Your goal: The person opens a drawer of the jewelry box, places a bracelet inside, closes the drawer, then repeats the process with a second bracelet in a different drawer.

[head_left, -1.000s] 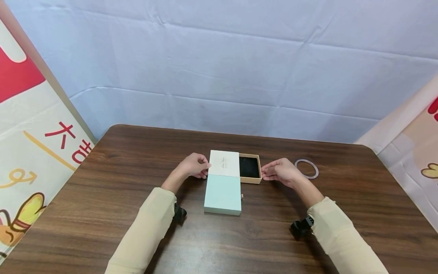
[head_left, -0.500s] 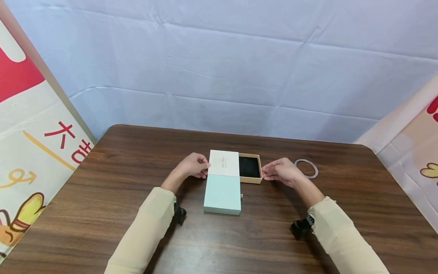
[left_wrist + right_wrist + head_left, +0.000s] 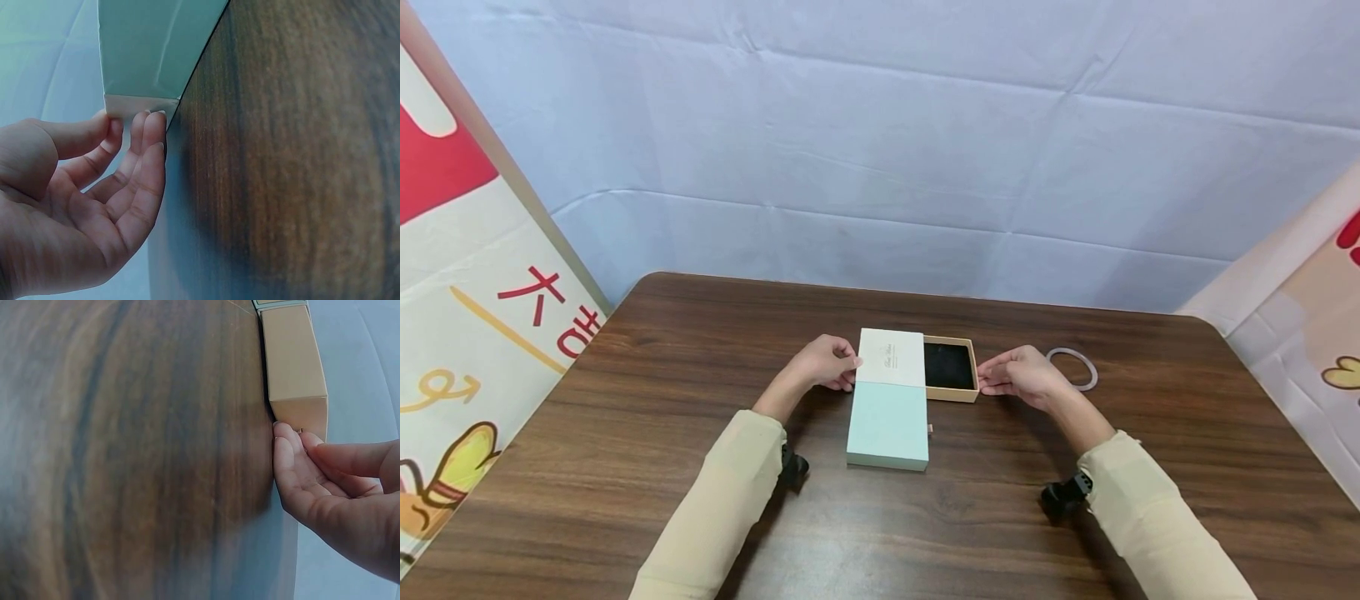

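Note:
A two-part box, white at the back (image 3: 891, 357) and mint green in front (image 3: 889, 423), lies on the brown table. From the white part's right side a tan drawer (image 3: 951, 398) with a black lining sticks out. My left hand (image 3: 831, 362) holds the box's left end with thumb and fingertips; in the left wrist view that end (image 3: 134, 105) shows white beside a green side. My right hand (image 3: 1018, 377) pinches at the drawer's right end (image 3: 306, 412). Its fingertips hide whatever they grip there.
Right of my right hand a pale lilac ring (image 3: 1072, 369), like a bangle, lies on the table (image 3: 700, 350). A small ribbon tab (image 3: 930, 430) sticks out of the mint part's right side. Behind the table hangs a pale cloth (image 3: 880, 167).
My right hand has moved slightly right, and the tan drawer has slid a little further out of the white part. My left hand and the box have stayed put.

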A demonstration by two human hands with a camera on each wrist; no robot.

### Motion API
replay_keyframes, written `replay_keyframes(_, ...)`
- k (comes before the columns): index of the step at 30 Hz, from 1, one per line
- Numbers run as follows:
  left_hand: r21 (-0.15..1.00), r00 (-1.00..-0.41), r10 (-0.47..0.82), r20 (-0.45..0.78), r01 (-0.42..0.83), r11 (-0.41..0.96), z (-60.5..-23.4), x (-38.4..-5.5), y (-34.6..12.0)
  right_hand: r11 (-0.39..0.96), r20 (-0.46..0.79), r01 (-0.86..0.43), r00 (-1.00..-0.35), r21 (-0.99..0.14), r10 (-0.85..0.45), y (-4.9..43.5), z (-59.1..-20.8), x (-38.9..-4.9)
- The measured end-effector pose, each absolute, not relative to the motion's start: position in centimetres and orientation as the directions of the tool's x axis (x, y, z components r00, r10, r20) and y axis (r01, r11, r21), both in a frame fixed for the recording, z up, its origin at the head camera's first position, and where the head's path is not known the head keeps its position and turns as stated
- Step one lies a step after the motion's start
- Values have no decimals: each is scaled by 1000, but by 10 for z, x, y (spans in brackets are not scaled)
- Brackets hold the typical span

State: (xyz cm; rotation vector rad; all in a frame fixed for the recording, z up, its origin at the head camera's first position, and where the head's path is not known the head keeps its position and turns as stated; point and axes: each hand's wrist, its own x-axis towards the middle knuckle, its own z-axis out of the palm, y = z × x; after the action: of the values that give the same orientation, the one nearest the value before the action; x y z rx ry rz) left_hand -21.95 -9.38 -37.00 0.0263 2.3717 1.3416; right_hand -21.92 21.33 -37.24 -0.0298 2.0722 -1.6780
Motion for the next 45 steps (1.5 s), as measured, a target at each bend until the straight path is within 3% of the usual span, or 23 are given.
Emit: replay_keyframes(45,821,-923,203,-327,-171,546,-370,-218,-92,259,-334,257,-887,-931,-320,216,-365,-212)
